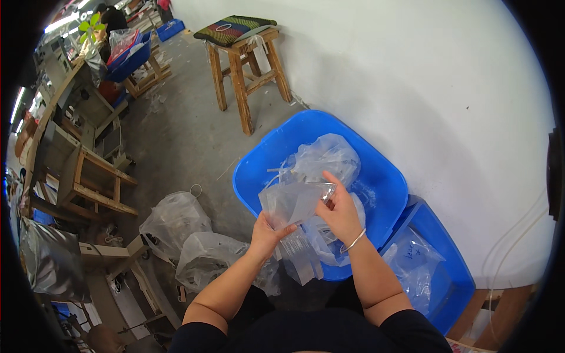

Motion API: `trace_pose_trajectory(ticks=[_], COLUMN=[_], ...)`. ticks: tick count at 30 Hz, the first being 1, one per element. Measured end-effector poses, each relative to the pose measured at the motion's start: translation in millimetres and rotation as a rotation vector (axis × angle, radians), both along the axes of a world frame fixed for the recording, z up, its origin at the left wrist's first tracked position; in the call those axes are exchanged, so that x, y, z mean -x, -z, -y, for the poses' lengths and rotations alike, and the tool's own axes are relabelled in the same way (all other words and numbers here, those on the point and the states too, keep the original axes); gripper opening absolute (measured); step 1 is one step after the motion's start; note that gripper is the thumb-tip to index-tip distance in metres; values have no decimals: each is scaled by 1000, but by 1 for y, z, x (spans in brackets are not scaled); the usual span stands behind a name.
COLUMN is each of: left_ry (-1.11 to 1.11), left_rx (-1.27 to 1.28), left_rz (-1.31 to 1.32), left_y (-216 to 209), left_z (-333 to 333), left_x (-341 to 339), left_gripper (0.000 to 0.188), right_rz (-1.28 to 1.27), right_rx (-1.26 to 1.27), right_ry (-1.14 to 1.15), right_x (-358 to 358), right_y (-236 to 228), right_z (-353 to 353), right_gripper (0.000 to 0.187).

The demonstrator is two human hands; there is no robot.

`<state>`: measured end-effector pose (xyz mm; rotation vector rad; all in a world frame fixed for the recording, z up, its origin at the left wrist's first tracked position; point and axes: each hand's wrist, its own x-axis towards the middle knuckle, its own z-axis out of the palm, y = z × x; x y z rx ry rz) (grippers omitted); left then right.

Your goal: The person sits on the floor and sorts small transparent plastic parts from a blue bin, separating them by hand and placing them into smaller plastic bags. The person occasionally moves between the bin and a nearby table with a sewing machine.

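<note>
My left hand (266,236) is closed on the lower left of a stack of translucent plastic sheets (289,202), with the thumb across its front. At the stack's right end my right hand (341,217) pinches a shiny corner, its index finger stretched upward. The sheets are held above a large blue plastic tub (393,187). Inside the tub lies a bunched clear plastic bag (332,154), with more clear plastic behind my right hand. Below my left hand, a ribbed-looking bundle of clear strips (301,259) hangs over the tub's near left edge; how it is supported is hidden.
A second blue bin (456,288) with a clear bag (412,262) stands at the right. Stuffed clear bags (176,220) lie on the floor at the left. Beyond the tub is a wooden stool (238,76) with a cushion (232,29). A white wall (435,76) borders the right.
</note>
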<state>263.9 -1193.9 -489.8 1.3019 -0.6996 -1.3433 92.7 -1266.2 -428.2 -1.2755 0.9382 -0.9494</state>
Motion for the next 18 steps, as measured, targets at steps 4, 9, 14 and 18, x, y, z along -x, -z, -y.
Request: trace_pose_trajectory(ticks=[4, 9, 14, 18], left_ry=[13, 27, 34, -44], left_rx=[88, 112, 333, 283], left_rz=[23, -7, 243, 551], left_y=[-12, -4, 23, 15], left_z=[3, 11, 31, 32], left_x=[0, -9, -7, -2], left_gripper=[59, 68, 90, 81], right_rz=[32, -132, -407, -382], right_rx=[-67, 159, 505, 353], right_ry=[-116, 20, 279, 206], right_x=[-3, -20, -39, -33], right_y=[19, 27, 37, 33], right_z=[0, -5, -9, -12], right_gripper=[42, 20, 20, 20])
